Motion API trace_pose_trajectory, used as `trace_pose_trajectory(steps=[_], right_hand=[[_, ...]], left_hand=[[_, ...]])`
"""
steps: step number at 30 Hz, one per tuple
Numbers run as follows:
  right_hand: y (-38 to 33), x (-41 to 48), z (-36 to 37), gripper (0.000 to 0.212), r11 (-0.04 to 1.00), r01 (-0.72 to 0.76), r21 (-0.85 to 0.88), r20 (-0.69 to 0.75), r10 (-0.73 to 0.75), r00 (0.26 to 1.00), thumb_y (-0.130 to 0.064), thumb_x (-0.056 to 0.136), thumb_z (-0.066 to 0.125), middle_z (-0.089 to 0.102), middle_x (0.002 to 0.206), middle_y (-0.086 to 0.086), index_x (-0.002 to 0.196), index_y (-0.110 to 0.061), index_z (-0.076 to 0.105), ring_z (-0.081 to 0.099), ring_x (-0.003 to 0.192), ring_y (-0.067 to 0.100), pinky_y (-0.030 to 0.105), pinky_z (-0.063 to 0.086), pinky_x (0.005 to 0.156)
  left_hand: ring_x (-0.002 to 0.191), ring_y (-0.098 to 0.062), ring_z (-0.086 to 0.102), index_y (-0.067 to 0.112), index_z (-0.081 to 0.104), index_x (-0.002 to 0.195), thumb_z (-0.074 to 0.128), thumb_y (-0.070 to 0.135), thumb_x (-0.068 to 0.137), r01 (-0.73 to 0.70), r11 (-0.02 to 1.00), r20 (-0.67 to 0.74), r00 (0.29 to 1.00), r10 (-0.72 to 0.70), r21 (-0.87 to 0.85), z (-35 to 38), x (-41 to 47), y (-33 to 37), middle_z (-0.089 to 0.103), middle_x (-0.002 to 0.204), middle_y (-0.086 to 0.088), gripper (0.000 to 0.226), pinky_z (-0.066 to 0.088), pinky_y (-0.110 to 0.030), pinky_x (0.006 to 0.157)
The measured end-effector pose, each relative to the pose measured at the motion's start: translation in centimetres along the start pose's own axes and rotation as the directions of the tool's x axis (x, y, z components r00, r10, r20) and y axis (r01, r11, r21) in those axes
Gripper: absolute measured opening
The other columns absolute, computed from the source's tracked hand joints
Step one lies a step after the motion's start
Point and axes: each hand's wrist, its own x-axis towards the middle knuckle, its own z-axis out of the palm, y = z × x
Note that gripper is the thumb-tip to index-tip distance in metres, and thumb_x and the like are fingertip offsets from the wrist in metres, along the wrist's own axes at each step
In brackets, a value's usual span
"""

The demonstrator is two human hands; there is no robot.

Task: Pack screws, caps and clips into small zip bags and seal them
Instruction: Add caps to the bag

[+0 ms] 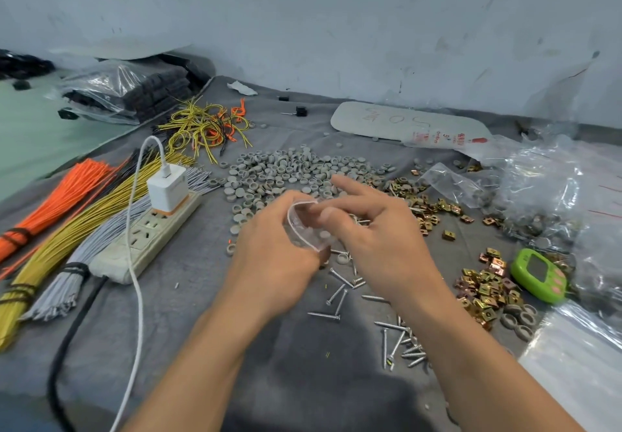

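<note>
A: What lies at the left?

B: Three bundles of cable ties on the grey cloth (188, 313): orange ties (64, 192), yellow ties (84, 226) and grey ties (101, 243). All of them run from near left to far right. Just beside them lies a power strip (148, 239) on the same slant, with a white charger (167, 187) plugged into it.

A: And in the middle?

B: The left hand (272, 249) curls round a small zip bag (304, 226), held just above the cloth. The white rim of the bag is pulled into a loop, and its mouth faces right, towards the right hand (377, 229). A couple of grey caps show inside. The palm covers the rest of the bag, so I cannot tell which way its length runs.

A: How does the right hand stand?

B: Its thumb and a finger pinch the rim at the mouth, while the forefinger sticks out straight towards the far left.

A: Where are the parts?

B: The caps (286, 169) are heaped just beyond the hands. The screws (336, 290) lie flat below and near the hands, pointing every way. The brass clips (484, 287) are scattered to the right, next to a green gadget (538, 275) and crumpled clear bags (545, 189).
</note>
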Motion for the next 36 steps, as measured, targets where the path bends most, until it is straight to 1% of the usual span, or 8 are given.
trace_pose_trajectory(steps=[3, 6, 10, 14, 22, 27, 32, 36], right_hand=[[1.5, 0.3, -0.9, 0.015, 0.998, -0.060, -0.012, -0.248, 0.055, 0.967, -0.021, 0.090, 0.074, 0.076, 0.100, -0.023, 0.086, -0.032, 0.084, 0.066, 0.084, -0.010, 0.019, 0.050, 0.079], [2.7, 0.2, -0.6, 0.018, 0.921, -0.201, -0.334, -0.053, 0.194, 0.980, -0.021, 0.092, 0.072, 0.075, 0.098, -0.019, 0.092, -0.037, 0.080, 0.062, 0.061, -0.010, 0.001, 0.039, 0.057], [3.3, -0.3, 1.3, 0.025, 0.752, -0.018, -0.659, 0.208, 0.205, 0.956, -0.025, 0.094, 0.063, 0.077, 0.108, -0.006, 0.110, -0.036, 0.077, 0.067, 0.106, 0.019, 0.031, 0.048, 0.100], [3.2, -0.5, 2.4, 0.020, 0.705, 0.018, -0.709, 0.165, 0.141, 0.976, -0.028, 0.089, 0.064, 0.074, 0.100, -0.007, 0.106, -0.036, 0.071, 0.062, 0.106, 0.020, 0.034, 0.031, 0.101], [2.4, -0.8, 1.9, 0.021, 0.802, -0.083, -0.591, -0.042, 0.072, 0.997, -0.025, 0.100, 0.057, 0.068, 0.083, -0.011, 0.089, -0.035, 0.071, 0.049, 0.094, 0.020, 0.033, 0.031, 0.098], [0.2, -2.4, 0.4, 0.013, 0.924, 0.100, -0.370, -0.365, -0.243, 0.899, -0.028, 0.089, 0.076, 0.058, 0.083, -0.034, 0.090, -0.041, 0.077, 0.048, 0.098, 0.004, 0.012, 0.030, 0.087], [-0.3, -2.3, 1.6, 0.032, 0.979, 0.073, -0.191, -0.178, -0.107, 0.978, -0.017, 0.084, 0.083, 0.065, 0.127, -0.025, 0.078, -0.048, 0.076, 0.045, 0.131, 0.011, 0.020, 0.028, 0.112], [-0.6, -1.9, 1.4, 0.037, 0.993, -0.061, 0.100, 0.023, 0.059, 0.998, -0.018, 0.090, 0.075, 0.044, 0.159, -0.014, 0.078, -0.053, 0.078, 0.028, 0.145, -0.012, 0.023, 0.023, 0.122]], left_hand=[[0.083, 0.009, 0.066, 0.042, 0.065, 0.093, 0.086, 0.026, 0.073, 0.018, 1.000, -0.059, 0.998, -0.017, 0.018, -0.3, 0.3, -0.3, 0.071, 0.088, 0.030, 0.033, 0.046, -0.014, 0.068], [0.083, 0.009, 0.065, 0.040, 0.064, 0.091, 0.084, 0.028, 0.076, 0.022, 0.999, -0.094, 0.995, -0.020, 0.026, -0.9, 0.4, -0.4, 0.070, 0.089, 0.032, 0.028, 0.045, -0.014, 0.069], [0.082, 0.009, 0.064, 0.038, 0.065, 0.092, 0.083, 0.026, 0.075, 0.025, 0.999, -0.101, 0.995, -0.023, 0.021, -1.1, 0.3, -0.4, 0.070, 0.087, 0.032, 0.028, 0.041, -0.004, 0.067], [0.083, 0.008, 0.065, 0.039, 0.065, 0.092, 0.084, 0.028, 0.074, 0.031, 0.999, -0.082, 0.996, -0.029, 0.012, -1.4, 0.1, -0.6, 0.070, 0.087, 0.031, 0.028, 0.040, -0.003, 0.066], [0.084, 0.010, 0.064, 0.043, 0.064, 0.091, 0.082, 0.032, 0.074, 0.038, 0.999, -0.069, 0.997, -0.035, 0.031, -1.6, -0.2, -0.3, 0.070, 0.088, 0.030, 0.028, 0.041, -0.003, 0.066], [0.083, 0.008, 0.063, 0.043, 0.061, 0.095, 0.082, 0.039, 0.071, 0.036, 0.998, -0.015, 0.999, -0.035, 0.059, -0.7, -0.1, -0.2, 0.070, 0.088, 0.026, 0.032, 0.044, -0.009, 0.065], [0.083, 0.006, 0.057, 0.039, 0.051, 0.098, 0.074, 0.030, 0.069, -0.016, 0.995, 0.041, 0.999, 0.012, 0.100, 0.4, -0.4, 0.5, 0.063, 0.093, 0.031, 0.037, 0.044, -0.013, 0.063], [0.077, 0.004, 0.059, 0.037, 0.047, 0.099, 0.067, 0.033, 0.067, -0.032, 0.997, 0.016, 0.999, 0.030, 0.072, 0.8, -0.6, 0.7, 0.065, 0.089, 0.025, 0.039, 0.040, -0.010, 0.056]])
